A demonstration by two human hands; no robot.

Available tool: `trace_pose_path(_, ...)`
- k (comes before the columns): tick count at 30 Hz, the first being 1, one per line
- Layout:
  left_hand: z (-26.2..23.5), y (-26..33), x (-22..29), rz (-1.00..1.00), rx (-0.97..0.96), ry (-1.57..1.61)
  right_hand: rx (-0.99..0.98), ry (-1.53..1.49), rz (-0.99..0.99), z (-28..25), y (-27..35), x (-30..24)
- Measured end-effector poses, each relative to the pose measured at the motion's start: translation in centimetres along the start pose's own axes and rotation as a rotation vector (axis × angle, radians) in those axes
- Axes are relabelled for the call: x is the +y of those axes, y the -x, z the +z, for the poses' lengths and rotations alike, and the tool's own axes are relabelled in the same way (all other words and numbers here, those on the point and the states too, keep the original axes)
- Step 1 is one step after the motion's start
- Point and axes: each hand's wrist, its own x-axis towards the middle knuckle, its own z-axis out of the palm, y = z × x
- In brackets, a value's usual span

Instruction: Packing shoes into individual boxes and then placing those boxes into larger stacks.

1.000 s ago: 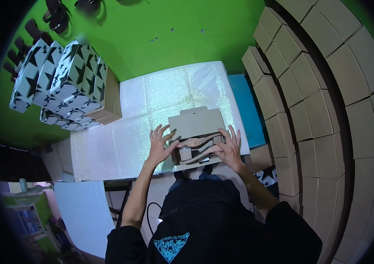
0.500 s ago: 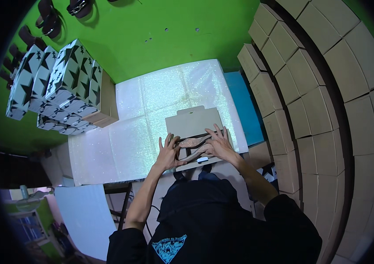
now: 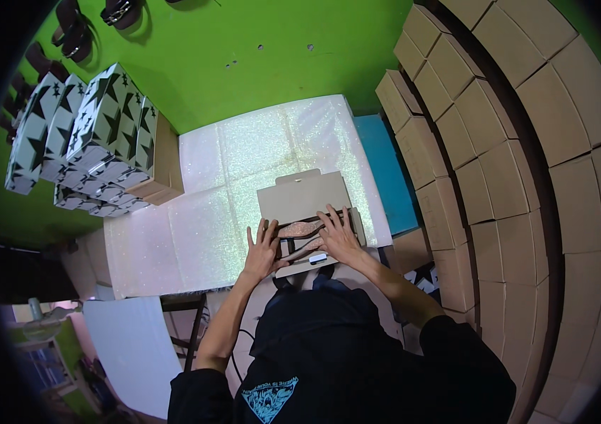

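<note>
An open brown cardboard shoebox (image 3: 357, 230) sits at the table's near edge, its lid (image 3: 304, 199) folded back on the far side. Inside lies a pair of sandals (image 3: 299, 230) with glittery pinkish-brown straps and dark edges. My left hand (image 3: 264, 251) rests at the box's left side, fingers spread, touching the sandals' left ends. Across the sandals' right part my right hand (image 3: 338, 237) lies with fingers apart, covering some of them. A small white label (image 3: 318, 259) shows on the box's near flap.
A shimmering pale cloth covers the table (image 3: 205, 191). Star-patterned boxes (image 3: 106, 120) are stacked at the far left, below sandals (image 3: 74, 35) on the green wall. Brown cartons (image 3: 484, 141) are piled along the right, beside a blue surface (image 3: 385, 173). A white panel (image 3: 131, 353) stands lower left.
My right hand has shifted slightly left over the sandals, and its fingers reach flatter across them. My left hand stays at the box's left side. The whole view has moved slightly.
</note>
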Motion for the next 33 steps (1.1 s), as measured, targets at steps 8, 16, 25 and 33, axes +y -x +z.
trace_pose_path(8,0.7,1.0,-0.1,-0.052,0.066,0.053,-0.044,-0.249,0.044,-1.7,1.8,3.0)
trace_pose_path(16,-0.5,-4.1,3.7,0.057,0.050,0.114,-0.070,-0.200,0.032,-1.2,3.9,4.1)
trace_pose_path(25,0.1,-6.7,2.4,0.151,-0.003,-0.010,-0.063,-0.075,0.121,-0.2,4.1,4.6)
trace_pose_path(33,-2.8,-2.7,2.2,-0.185,0.234,0.194,0.030,-0.155,0.231,0.3,4.5,3.7)
